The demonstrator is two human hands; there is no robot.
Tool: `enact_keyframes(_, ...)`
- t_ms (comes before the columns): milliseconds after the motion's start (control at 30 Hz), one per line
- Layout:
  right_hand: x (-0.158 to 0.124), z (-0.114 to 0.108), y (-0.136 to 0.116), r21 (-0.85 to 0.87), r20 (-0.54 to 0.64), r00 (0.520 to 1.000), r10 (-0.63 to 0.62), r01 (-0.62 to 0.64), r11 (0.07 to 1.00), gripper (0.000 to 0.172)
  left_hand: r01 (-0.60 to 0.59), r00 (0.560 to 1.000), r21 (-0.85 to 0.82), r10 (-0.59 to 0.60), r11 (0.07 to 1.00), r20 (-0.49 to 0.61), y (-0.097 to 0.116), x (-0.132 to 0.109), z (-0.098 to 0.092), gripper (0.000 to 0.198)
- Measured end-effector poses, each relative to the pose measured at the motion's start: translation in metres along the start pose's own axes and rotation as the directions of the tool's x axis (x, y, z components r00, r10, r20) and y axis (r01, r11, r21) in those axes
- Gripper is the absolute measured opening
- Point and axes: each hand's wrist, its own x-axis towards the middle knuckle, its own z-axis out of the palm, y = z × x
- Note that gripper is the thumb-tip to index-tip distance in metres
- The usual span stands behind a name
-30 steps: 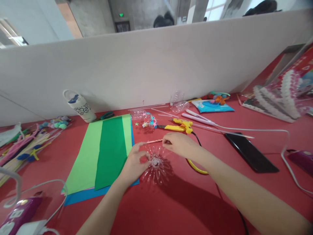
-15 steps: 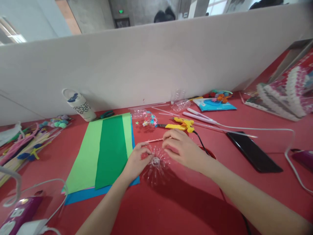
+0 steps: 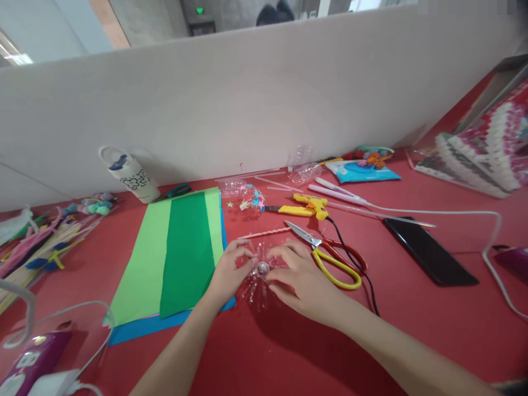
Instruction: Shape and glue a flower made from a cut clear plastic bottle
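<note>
A clear plastic bottle piece [image 3: 263, 268], cut into thin strips that fan out round its neck, lies on the red table. My left hand [image 3: 231, 270] pinches it from the left, thumb and fingertips by the neck. From the right, my right hand [image 3: 300, 278] has its curved fingers on the strips, with part of them hidden underneath. Just beyond the hands rests a pink-and-white twisted stick [image 3: 264, 234]. Scissors [image 3: 315, 242] with red and yellow handles lie beside my right hand, blades pointing away to the left.
Green and blue sheets [image 3: 185, 258] lie at left. Behind are a yellow glue gun [image 3: 311, 204], a yellow cutter knife [image 3: 295, 210], a star-decorated clear piece [image 3: 252, 199] and a pink straightener-like tool [image 3: 338, 193]. A phone [image 3: 429, 250] lies right; a white tumbler [image 3: 134, 179] stands at back left.
My right hand has come down and left onto the plastic strips, uncovering the scissors and the twisted stick. My left hand stays at the bottle piece.
</note>
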Motion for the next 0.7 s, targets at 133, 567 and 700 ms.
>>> enact_keyframes(133, 0.002, 0.003, 0.001, -0.017, 0.040, 0.999, 0.020, -0.020, 1.000, 0.013, -0.017, 1.000, 0.000, 0.017, 1.000, 0.000, -0.002, 0.000, 0.000, 0.010)
enact_keyframes(567, 0.001, 0.006, 0.008, 0.013, 0.034, 0.998, 0.052, -0.052, 0.999, 0.008, -0.073, 0.997, 0.084, 0.070, 0.994, 0.035, 0.003, -0.003, -0.006, 0.008)
enact_keyframes(700, 0.001, 0.007, 0.013, 0.025, 0.038, 0.999, 0.020, -0.020, 0.999, 0.007, -0.169, 0.984, 0.157, 0.176, 0.973, -0.033, 0.019, -0.013, -0.018, 0.020)
